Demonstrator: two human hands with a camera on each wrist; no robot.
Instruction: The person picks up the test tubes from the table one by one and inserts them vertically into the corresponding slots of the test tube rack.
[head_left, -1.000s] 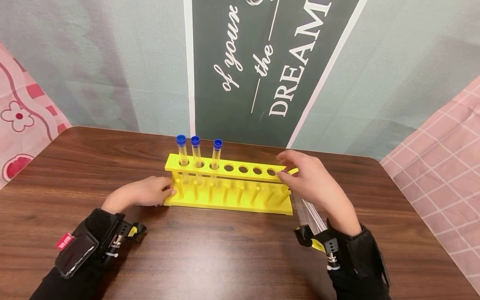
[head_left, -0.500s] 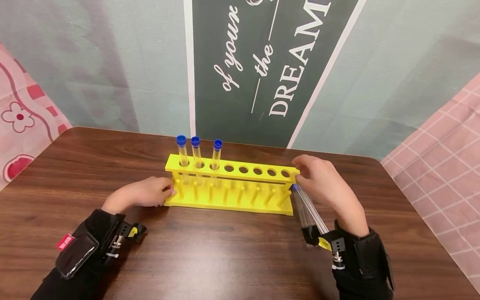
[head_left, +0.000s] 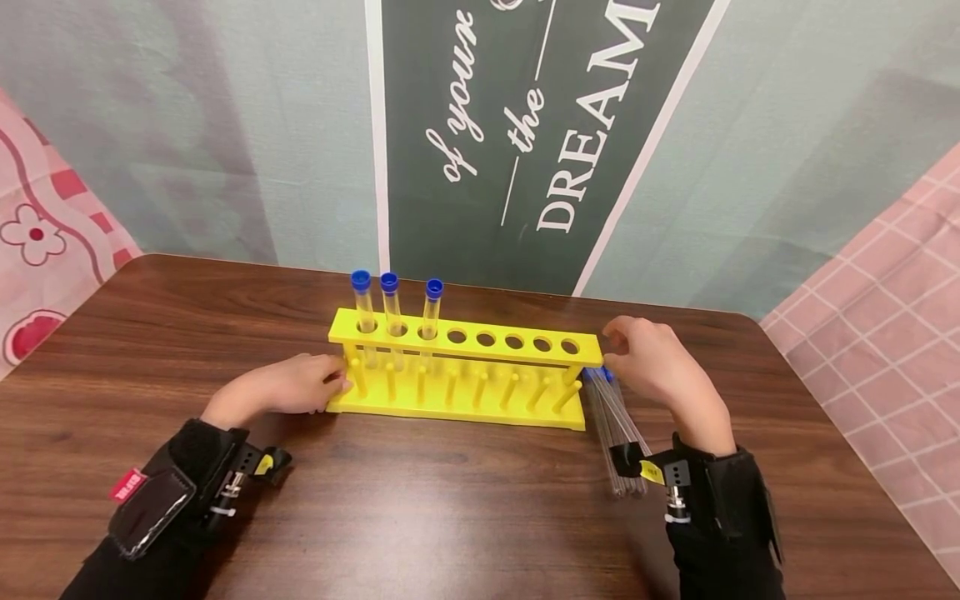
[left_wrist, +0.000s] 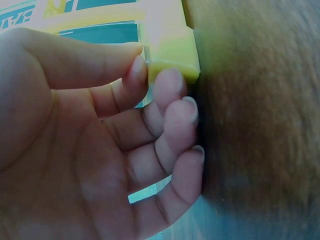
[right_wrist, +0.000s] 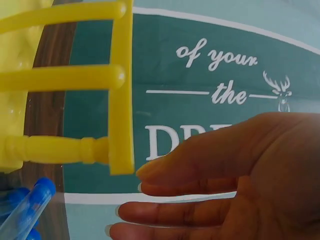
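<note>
A yellow test tube rack [head_left: 465, 408] stands upright on the table. Three clear test tubes with blue caps, such as this test tube [head_left: 431, 312], sit in holes toward its left end. My left hand [head_left: 303, 383] pinches the left end of the rack's base [left_wrist: 175, 65], its other fingers curled alongside on the tabletop. Just off the rack's right end is my right hand [head_left: 671, 371], holding nothing. In the right wrist view its thumb [right_wrist: 165, 170] is right by the corner of the top bar [right_wrist: 120, 135], with relaxed fingers below.
Several loose test tubes [head_left: 618, 442] with blue caps lie on the wooden table [head_left: 420, 508], beside the rack's right end and partly under the right wrist camera. A printed cloth [head_left: 300, 167] hangs behind the table.
My right hand has moved right, from over the rack's right end to just beyond it, uncovering the last hole and more of the loose tubes. The left hand stays at the base.
</note>
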